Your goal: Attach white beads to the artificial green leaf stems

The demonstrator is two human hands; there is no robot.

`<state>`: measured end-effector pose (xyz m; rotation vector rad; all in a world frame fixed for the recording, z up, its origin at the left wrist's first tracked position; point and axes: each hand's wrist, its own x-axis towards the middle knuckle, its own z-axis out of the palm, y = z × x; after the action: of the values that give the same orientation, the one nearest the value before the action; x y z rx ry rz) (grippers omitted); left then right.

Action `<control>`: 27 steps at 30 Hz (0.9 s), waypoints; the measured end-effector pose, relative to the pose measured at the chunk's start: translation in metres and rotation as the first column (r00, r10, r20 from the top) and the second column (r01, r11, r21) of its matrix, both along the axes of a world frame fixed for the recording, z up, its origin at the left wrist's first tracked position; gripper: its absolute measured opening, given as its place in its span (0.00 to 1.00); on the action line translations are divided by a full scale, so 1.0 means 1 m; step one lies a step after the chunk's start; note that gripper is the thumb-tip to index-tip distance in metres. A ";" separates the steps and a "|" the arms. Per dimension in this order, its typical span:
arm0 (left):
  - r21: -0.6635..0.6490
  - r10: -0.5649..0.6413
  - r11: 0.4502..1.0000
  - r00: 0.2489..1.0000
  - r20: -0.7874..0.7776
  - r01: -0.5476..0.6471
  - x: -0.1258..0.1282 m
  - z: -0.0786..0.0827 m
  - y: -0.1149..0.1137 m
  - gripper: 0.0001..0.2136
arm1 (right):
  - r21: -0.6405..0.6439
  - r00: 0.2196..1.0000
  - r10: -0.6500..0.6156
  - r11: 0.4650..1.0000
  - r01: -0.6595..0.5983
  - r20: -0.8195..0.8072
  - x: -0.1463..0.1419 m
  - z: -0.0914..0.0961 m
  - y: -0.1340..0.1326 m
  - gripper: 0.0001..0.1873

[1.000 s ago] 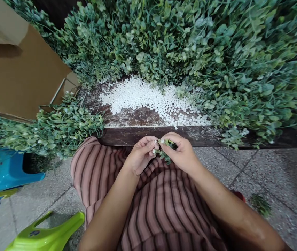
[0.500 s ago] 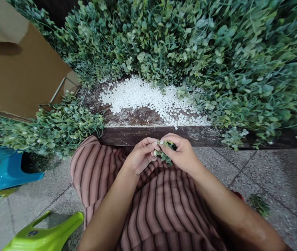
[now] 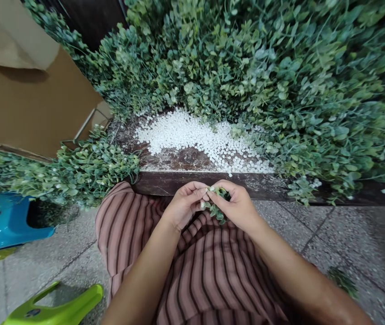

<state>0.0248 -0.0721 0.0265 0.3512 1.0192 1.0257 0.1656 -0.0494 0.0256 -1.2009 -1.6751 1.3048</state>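
A small green leafy sprig (image 3: 215,208) is held between both hands over my lap in striped pink cloth (image 3: 192,266). My left hand (image 3: 184,205) pinches the sprig's left end with fingers closed. My right hand (image 3: 236,205) is curled round the sprig from the right. Just beyond the hands lies a low dark wooden board (image 3: 178,183) with a heap of small white beads (image 3: 195,135). Behind the beads rises a large mass of green leafy sprigs (image 3: 263,76).
A second pile of leafy sprigs (image 3: 87,167) lies left of the board. A brown cardboard box (image 3: 26,104) stands at far left. A blue plastic stool (image 3: 6,221) and a green plastic piece (image 3: 57,307) sit on the speckled floor (image 3: 348,234). One loose sprig (image 3: 343,277) lies at right.
The view has tilted slightly, so everything sits a little lower in the picture. Both hands stay together on the sprig with only small finger movements.
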 end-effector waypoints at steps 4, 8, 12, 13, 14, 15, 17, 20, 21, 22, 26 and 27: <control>0.116 0.092 0.990 0.989 -0.113 -0.079 -0.011 0.016 0.000 0.11 | -0.101 0.996 0.040 0.994 -0.047 -0.074 -0.007 0.013 0.007 0.08; 0.233 0.159 0.968 0.953 -0.258 -0.098 -0.021 0.029 -0.006 0.17 | -0.185 0.979 -0.032 0.983 -0.006 -0.202 -0.025 0.022 0.015 0.12; 0.211 0.182 0.969 0.952 -0.246 -0.130 -0.028 0.032 -0.013 0.20 | -0.187 0.958 -0.028 0.982 -0.027 -0.285 -0.058 0.034 0.022 0.12; 0.192 0.212 0.967 0.948 -0.238 -0.168 -0.031 0.033 -0.014 0.20 | -0.166 0.958 0.013 0.984 -0.063 -0.286 -0.067 0.038 0.023 0.11; 0.176 0.248 0.962 0.941 -0.231 -0.210 -0.035 0.035 -0.015 0.20 | -0.134 0.960 0.057 0.986 -0.097 -0.275 -0.076 0.043 0.024 0.10; 0.165 0.284 0.954 0.932 -0.227 -0.250 -0.040 0.037 -0.017 0.19 | -0.097 0.963 0.101 0.987 -0.129 -0.251 -0.084 0.048 0.024 0.09; 0.161 0.346 0.935 0.914 -0.210 -0.317 -0.050 0.041 -0.019 0.19 | -0.005 0.971 0.163 0.986 -0.167 -0.175 -0.100 0.058 0.024 0.07; 0.157 0.428 0.901 0.889 -0.159 -0.406 -0.065 0.046 -0.021 0.17 | 0.092 0.967 0.249 0.966 -0.243 -0.060 -0.119 0.071 0.021 0.13; 0.153 0.456 0.887 0.880 -0.133 -0.436 -0.069 0.046 -0.021 0.17 | 0.109 0.955 0.295 0.950 -0.292 -0.010 -0.124 0.074 0.019 0.19; 0.144 0.481 0.873 0.870 -0.105 -0.465 -0.074 0.046 -0.020 0.16 | 0.135 0.944 0.329 0.934 -0.331 0.039 -0.128 0.077 0.016 0.24; 0.033 0.575 0.818 0.816 -0.055 -0.574 -0.093 0.049 -0.021 0.07 | 0.221 0.908 0.404 0.881 -0.419 0.114 -0.136 0.081 0.009 0.38; 0.006 0.601 0.799 0.798 -0.033 -0.601 -0.098 0.051 -0.021 0.05 | 0.225 0.904 0.418 0.875 -0.428 0.094 -0.135 0.080 0.010 0.39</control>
<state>-0.0730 -0.0928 0.0779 0.0245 1.1964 1.5960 0.0309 -0.0398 0.1061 -0.7445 -2.1424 1.2795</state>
